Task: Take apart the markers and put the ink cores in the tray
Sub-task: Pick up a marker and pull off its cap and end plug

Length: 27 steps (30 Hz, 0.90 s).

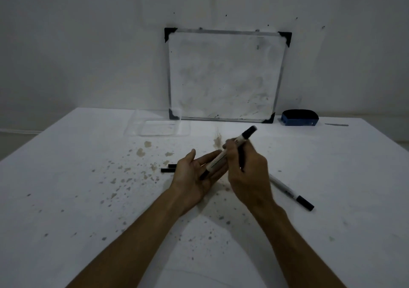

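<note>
My right hand (246, 172) is closed around a white marker (221, 157) with a black cap that points up and away. It also seems to hold a thin black piece (242, 158) against the palm. My left hand (194, 174) lies palm up and open just under the marker's lower end, its fingers touching the barrel. A second capped marker (292, 193) lies on the table to the right of my right hand. Two short black pieces (169, 168) lie left of my left hand. A clear plastic tray (159, 128) sits at the back of the table.
The white table (88, 199) is speckled with brownish stains. A small whiteboard (225, 75) leans against the wall at the back. A blue eraser (299, 117) sits to its right, and a thin grey object (336, 124) lies beyond it.
</note>
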Motion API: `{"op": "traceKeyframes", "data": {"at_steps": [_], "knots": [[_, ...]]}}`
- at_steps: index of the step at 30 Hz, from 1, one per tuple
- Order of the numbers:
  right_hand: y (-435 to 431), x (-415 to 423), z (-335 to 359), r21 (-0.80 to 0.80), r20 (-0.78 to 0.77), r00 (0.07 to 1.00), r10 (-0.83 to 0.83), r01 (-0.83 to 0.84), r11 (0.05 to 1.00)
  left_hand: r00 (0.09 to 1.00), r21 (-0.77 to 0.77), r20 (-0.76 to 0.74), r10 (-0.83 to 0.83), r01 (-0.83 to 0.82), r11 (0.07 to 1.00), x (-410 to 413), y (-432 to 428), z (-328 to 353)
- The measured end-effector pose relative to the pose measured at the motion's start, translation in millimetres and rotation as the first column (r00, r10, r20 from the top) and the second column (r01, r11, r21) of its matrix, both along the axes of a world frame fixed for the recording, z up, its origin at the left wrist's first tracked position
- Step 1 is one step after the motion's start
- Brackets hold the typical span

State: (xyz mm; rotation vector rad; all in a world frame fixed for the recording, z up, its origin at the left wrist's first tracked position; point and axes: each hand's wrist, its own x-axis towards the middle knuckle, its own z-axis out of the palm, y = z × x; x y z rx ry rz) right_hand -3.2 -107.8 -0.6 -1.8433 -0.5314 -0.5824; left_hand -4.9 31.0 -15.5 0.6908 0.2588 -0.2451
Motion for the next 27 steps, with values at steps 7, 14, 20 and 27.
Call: {"op": "traceKeyframes", "data": {"at_steps": [7,14,20,27], "knots": [[9,0,-10,-0.112,-0.062,0.997,-0.052,0.045,0.993,0.998,0.155,0.0,-0.06,0.059,0.986,-1,-5,-2],[-18,20,0,0.185,-0.332,0.929,-0.161,0.231,0.955,0.976,0.536,0.125,-0.18,0.086,0.84,-1,0,-4],[-55,41,5,0.172,-0.582,0.812,-0.049,0.182,0.968,0.933,0.794,0.253,-0.258,-0.047,0.607,-4,9,-2],[-54,39,-20,-0.551,-0.153,0.951,-0.269,0.144,0.822,0.879,0.844,0.43,-0.204,-0.312,0.436,-1,25,-3]]}}
